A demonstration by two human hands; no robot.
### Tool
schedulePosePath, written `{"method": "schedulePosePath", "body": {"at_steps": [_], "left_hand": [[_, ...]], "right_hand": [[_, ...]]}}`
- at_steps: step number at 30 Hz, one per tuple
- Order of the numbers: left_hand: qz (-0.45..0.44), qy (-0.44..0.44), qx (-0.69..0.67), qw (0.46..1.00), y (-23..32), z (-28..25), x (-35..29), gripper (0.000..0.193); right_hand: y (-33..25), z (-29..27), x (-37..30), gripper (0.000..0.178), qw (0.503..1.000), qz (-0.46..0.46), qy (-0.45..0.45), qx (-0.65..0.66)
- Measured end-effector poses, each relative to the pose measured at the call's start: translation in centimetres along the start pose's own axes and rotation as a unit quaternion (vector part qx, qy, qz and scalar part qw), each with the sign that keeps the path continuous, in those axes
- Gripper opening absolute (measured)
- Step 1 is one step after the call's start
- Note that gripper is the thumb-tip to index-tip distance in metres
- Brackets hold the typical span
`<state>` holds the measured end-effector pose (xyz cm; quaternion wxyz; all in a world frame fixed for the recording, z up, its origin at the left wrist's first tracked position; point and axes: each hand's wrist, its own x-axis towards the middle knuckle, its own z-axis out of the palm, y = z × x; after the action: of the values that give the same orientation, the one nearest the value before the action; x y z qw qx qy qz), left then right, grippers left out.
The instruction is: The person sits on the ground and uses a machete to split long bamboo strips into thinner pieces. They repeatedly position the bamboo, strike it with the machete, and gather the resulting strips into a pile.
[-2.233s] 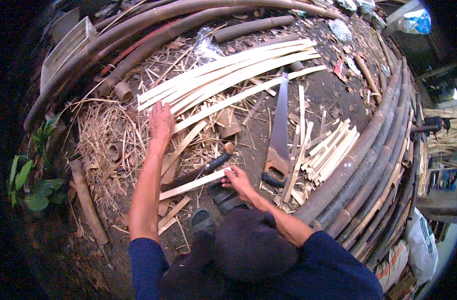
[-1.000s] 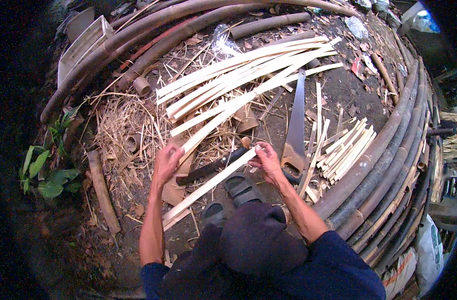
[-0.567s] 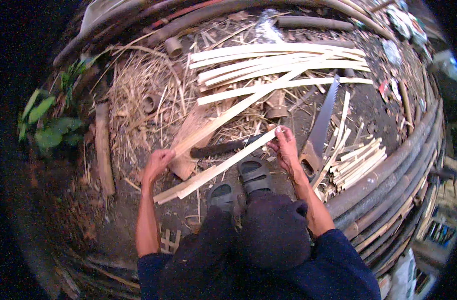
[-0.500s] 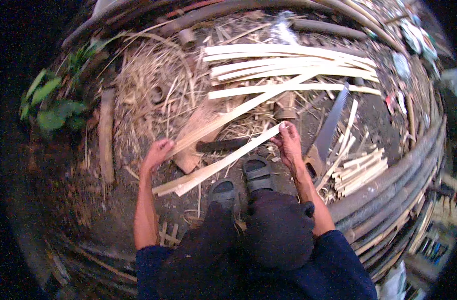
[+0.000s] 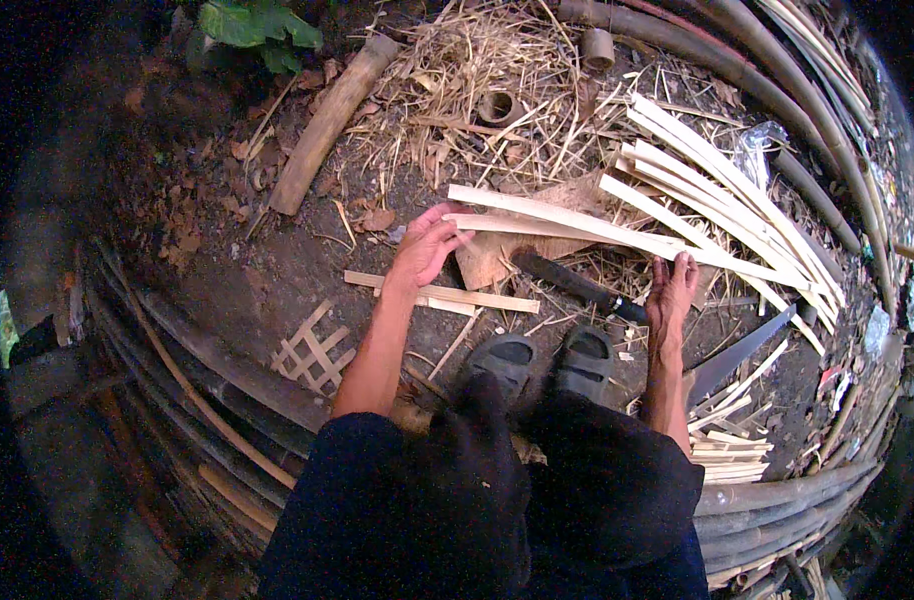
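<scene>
My left hand point(image 5: 429, 248) is closed on the near end of a long pale bamboo strip point(image 5: 537, 228). A second pale strip point(image 5: 537, 208) lies just above it, its left end free beyond my fingers. At their right part, my right hand point(image 5: 670, 285) pinches the strip edge between thumb and fingers. Beneath them is a flat brown wooden board point(image 5: 487, 260). A dark-bladed machete point(image 5: 567, 280) with a black handle lies across in front of the board, close to my right hand. Shorter bamboo strips point(image 5: 457, 296) rest on the ground near my left forearm.
More long strips point(image 5: 737, 220) lie fanned at right. A handsaw point(image 5: 739, 357) and a stack of short strips point(image 5: 727, 458) are by my right forearm. A small woven lattice point(image 5: 317, 350) lies at left. Bamboo poles point(image 5: 777, 492) border the right, a log point(image 5: 337, 120) the far left.
The view has turned, so the ground appears rotated. My right hand has let go of the shorter strip, which now lies on the ground, and has taken the long strip.
</scene>
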<state>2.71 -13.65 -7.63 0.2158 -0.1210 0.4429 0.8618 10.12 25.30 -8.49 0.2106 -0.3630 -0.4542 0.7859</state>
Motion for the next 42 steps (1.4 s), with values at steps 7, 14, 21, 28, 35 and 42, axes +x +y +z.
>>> {"method": "schedulePosePath", "body": {"at_steps": [7, 14, 21, 28, 35, 42], "left_hand": [[0.000, 0.142, 0.031, 0.989, -1.1, 1.8, 0.1, 0.023], [0.113, 0.154, -0.002, 0.982, -3.0, 1.3, 1.5, 0.019], [0.104, 0.208, 0.007, 0.973, -3.5, 2.4, 0.4, 0.023], [0.167, 0.199, -0.077, 0.963, -4.6, 1.9, 0.2, 0.030], [0.207, 0.222, -0.045, 0.952, -4.2, 2.8, -0.2, 0.032], [0.198, 0.225, 0.140, 0.944, -4.6, 1.3, 0.2, 0.022]], "right_hand": [[-1.7, -0.7, 0.5, 0.037, 0.999, -0.013, 0.003, -0.042], [-2.6, -0.6, -0.3, 0.038, 0.999, -0.022, 0.017, -0.028], [-2.9, -0.6, -0.5, 0.040, 0.997, -0.015, 0.031, -0.073], [-1.5, -1.3, -0.4, 0.034, 0.996, -0.028, 0.002, -0.086], [-0.6, -0.9, -1.2, 0.037, 0.994, -0.038, 0.012, -0.104], [0.2, -2.5, -0.6, 0.042, 0.985, -0.066, 0.013, -0.161]]}}
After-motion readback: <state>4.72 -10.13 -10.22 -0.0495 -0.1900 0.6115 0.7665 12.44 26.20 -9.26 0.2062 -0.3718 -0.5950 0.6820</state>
